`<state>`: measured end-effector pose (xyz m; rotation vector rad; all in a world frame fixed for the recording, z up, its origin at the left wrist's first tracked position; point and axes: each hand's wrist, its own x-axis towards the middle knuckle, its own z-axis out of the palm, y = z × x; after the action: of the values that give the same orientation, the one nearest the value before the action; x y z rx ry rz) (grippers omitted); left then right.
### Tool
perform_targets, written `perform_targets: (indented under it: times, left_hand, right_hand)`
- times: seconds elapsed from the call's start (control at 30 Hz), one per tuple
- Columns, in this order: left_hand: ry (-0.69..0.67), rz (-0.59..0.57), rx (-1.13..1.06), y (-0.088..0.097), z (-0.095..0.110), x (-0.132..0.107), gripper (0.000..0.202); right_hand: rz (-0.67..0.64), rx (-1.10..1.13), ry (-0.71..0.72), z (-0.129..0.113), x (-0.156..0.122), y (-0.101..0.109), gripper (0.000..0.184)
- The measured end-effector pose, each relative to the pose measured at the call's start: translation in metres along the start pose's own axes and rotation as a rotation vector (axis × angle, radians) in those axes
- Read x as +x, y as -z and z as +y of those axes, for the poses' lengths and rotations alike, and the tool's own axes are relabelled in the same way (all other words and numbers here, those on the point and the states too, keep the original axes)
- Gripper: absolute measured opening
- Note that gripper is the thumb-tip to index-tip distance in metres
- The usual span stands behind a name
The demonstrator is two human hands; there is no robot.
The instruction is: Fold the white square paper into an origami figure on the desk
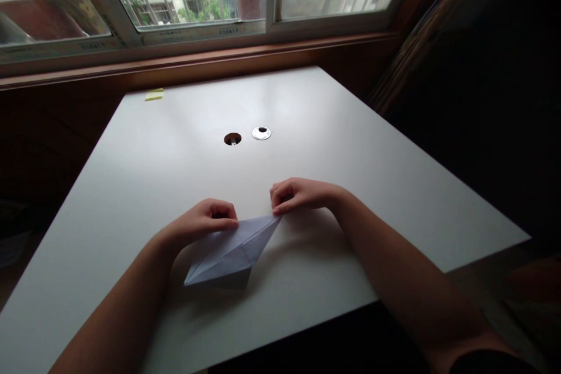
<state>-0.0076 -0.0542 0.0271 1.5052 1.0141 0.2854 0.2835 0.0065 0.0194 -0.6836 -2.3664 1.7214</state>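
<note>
A folded sheet of white paper (pixel 236 250), creased into slanting flaps, is held tilted just above the near part of the table. My left hand (pixel 205 219) pinches its upper left edge between thumb and curled fingers. At the paper's upper right corner, my right hand (pixel 298 194) has thumb and fingertips closed on the tip. One pointed corner of the paper hangs down toward the lower left, and a shaded flap shows underneath. Part of the left edge is hidden behind my left hand.
The white table (pixel 350 146) has a round cable hole (pixel 232 139) with a metal ring cover (pixel 262 133) beside it. A yellow sticky note (pixel 154 94) lies at the far left edge. Beyond stands a sliding window (pixel 272 17) above a wooden sill (pixel 197 59).
</note>
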Motion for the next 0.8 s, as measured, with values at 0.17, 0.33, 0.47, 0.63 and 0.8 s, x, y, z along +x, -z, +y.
perform_targets:
  times: [0.17,0.33,0.47,0.63,0.8]
  left_hand:
    - [-0.018,0.017,-0.006,0.0005,-0.0029,0.0004,0.031]
    - [-0.023,0.036,-0.001,0.0016,-0.0042,0.0,0.029]
    - [-0.029,0.06,-0.002,0.002,-0.0067,0.0011,0.029]
    - [-0.009,0.093,-0.028,0.0015,-0.0104,0.0019,0.031]
    - [-0.036,0.109,0.04,-0.0007,-0.0072,0.0022,0.033]
  right_hand:
    - [0.008,0.032,-0.065,0.0003,-0.0052,0.0044,0.028]
    - [0.049,0.122,-0.052,-0.0025,-0.0068,0.0047,0.035]
    - [0.028,0.115,-0.077,-0.0048,-0.0067,0.0039,0.039]
    - [0.006,0.075,-0.089,-0.004,-0.0052,0.002,0.033]
    - [0.078,0.135,-0.079,-0.0023,-0.003,0.0005,0.031]
